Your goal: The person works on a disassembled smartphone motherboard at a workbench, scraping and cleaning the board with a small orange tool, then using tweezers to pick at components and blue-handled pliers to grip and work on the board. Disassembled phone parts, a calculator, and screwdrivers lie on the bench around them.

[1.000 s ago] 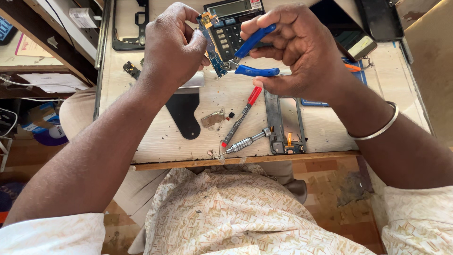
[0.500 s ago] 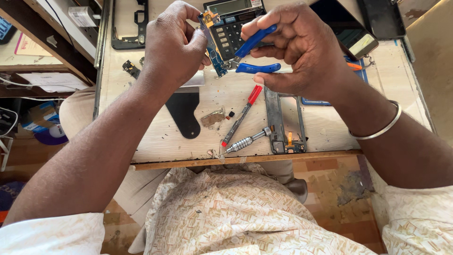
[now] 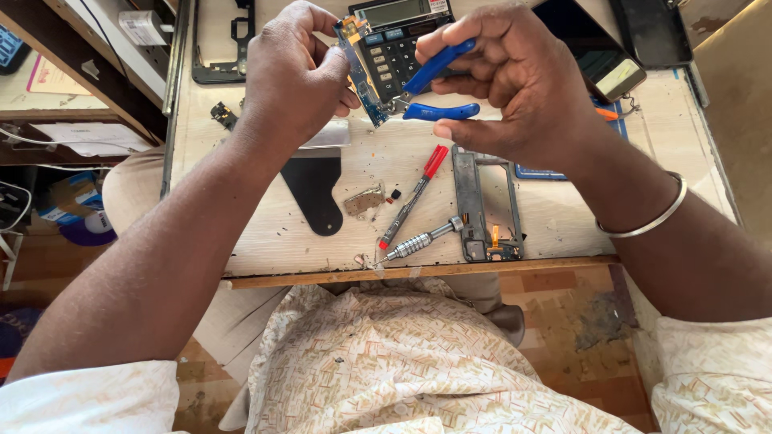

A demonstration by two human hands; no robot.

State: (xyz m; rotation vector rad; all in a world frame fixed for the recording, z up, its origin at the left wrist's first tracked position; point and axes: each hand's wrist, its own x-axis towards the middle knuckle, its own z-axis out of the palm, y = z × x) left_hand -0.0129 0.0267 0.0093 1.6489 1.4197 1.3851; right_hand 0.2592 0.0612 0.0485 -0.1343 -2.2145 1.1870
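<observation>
My left hand (image 3: 293,72) pinches a narrow blue circuit board (image 3: 362,68), held upright above the wooden worktable (image 3: 265,241). Small pliers with blue handles (image 3: 434,88) sit in my right hand (image 3: 515,80), their jaws meeting the lower end of the board. Both hands hover over the back half of the table, just in front of a dark calculator (image 3: 394,32).
On the table lie a red-capped pen (image 3: 414,193), a silver screwdriver (image 3: 418,241), a grey phone frame (image 3: 482,205), a black paddle-shaped piece (image 3: 314,189), a small scrap and a tiny black part. Another phone frame (image 3: 221,40) and a phone (image 3: 595,56) rest at the back. A shelf stands left.
Both hands stay in almost the same place with the board and pliers. The plier handles have closed slightly.
</observation>
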